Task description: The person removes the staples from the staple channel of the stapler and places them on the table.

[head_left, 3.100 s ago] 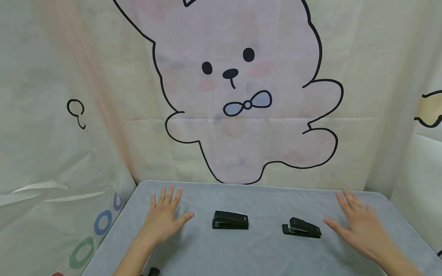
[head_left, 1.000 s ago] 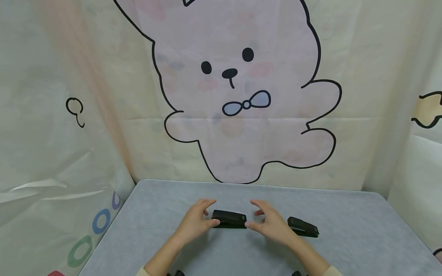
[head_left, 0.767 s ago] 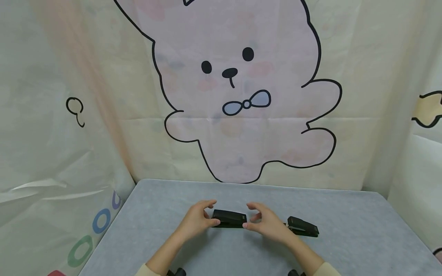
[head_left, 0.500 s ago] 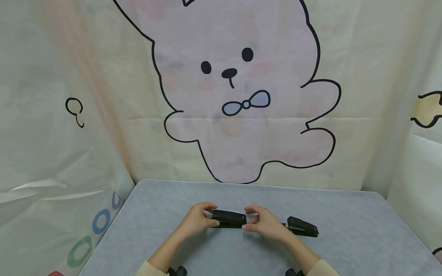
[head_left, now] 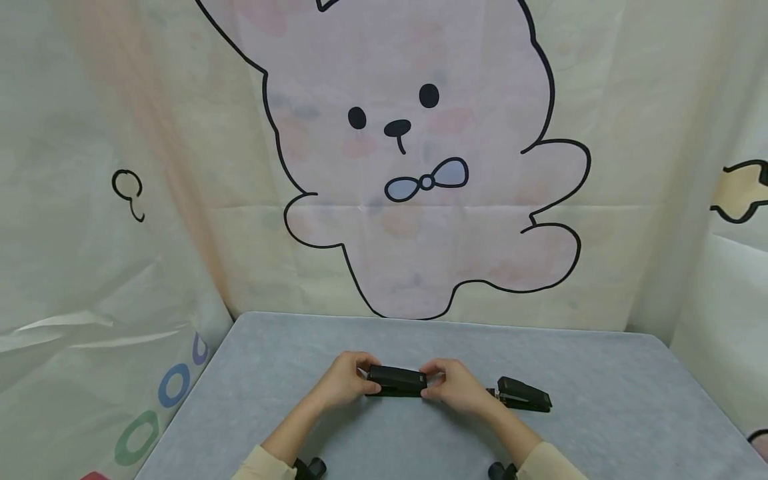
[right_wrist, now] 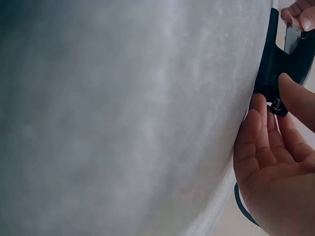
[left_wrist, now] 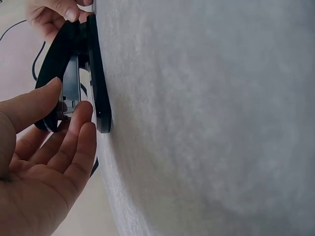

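A black stapler (head_left: 399,381) sits lengthwise on the table between both hands. At its left end my left hand (head_left: 341,383) pinches the upper arm, thumb on the near side and fingers curled behind. My right hand (head_left: 457,388) holds the other end, the hinge end, between thumb and fingers. Seen from the left wrist, the stapler (left_wrist: 101,88) has its upper arm apart from the base at the front, with the metal staple channel showing. From the right wrist, the stapler's hinge end (right_wrist: 268,73) is beside the right thumb and fingertips.
A second black stapler (head_left: 525,395) lies just right of the right hand, its left end partly hidden by that hand. The table has a pale blue-grey cover (head_left: 384,440). A cloth backdrop (head_left: 624,267) with a cartoon animal hangs behind the table's far edge.
Both hands have come in from the table's sides to the middle stapler. Over the last second the right hand has moved left and its fingers have closed on the stapler's end.
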Available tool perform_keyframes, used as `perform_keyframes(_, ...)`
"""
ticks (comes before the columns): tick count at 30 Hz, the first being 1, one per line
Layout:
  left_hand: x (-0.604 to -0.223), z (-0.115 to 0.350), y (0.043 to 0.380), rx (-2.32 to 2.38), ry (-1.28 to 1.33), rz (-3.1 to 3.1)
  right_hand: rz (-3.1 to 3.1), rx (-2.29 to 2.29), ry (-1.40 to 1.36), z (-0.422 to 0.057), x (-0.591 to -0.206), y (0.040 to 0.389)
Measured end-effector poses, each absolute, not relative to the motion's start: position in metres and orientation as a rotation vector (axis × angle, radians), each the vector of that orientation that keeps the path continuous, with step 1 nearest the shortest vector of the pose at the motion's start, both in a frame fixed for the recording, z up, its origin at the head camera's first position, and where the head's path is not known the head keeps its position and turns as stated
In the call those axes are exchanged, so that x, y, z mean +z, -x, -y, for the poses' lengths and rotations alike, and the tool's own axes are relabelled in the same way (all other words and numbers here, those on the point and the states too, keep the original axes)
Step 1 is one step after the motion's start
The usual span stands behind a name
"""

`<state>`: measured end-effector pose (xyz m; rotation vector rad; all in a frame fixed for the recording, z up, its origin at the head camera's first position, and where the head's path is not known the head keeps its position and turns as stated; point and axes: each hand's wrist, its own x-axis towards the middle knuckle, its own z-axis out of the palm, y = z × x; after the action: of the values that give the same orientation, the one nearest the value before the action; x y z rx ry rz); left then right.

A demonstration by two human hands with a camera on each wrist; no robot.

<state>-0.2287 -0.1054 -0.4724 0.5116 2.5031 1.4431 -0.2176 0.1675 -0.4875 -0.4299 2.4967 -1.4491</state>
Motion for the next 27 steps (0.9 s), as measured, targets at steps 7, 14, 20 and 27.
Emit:
perform_keyframes(7, -0.471, 0.107, 0.228, 1.467, -0.522, -2.494, -2.484, -1.475, 0.439, -0.166, -0.487, 0.219)
perform_keyframes(14, -0.47, 0.109, 0.222, 1.467, -0.506, -2.503, -2.467, -1.443, 0.428, -0.168, -0.482, 0.216)
perform_keyframes(20, -0.462, 0.106, 0.214, 1.459, -0.507, -2.515, -2.45, -1.457, 0.405, -0.172, -0.472, 0.207)
perform_keyframes(27, -0.453, 0.103, 0.201, 1.493, -0.548, -2.494, -2.438, -1.432, 0.399, -0.18, -0.463, 0.198)
